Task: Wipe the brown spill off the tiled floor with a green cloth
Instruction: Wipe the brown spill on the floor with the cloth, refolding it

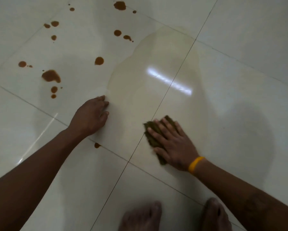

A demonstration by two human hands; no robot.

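Pressing the cloth (154, 138) flat on the floor (239, 72), the right hand (171, 144) has straight fingers (left hand (91, 115), loosely curled, rests beside brown drops (51, 76)).

No text, label, brand, number or sign can be read anywhere in the head view. The yellow wristband (196, 165) shows a plain surface with no legible print. The tiled floor (239, 64) carries only grout lines and brown drops, no lettering.
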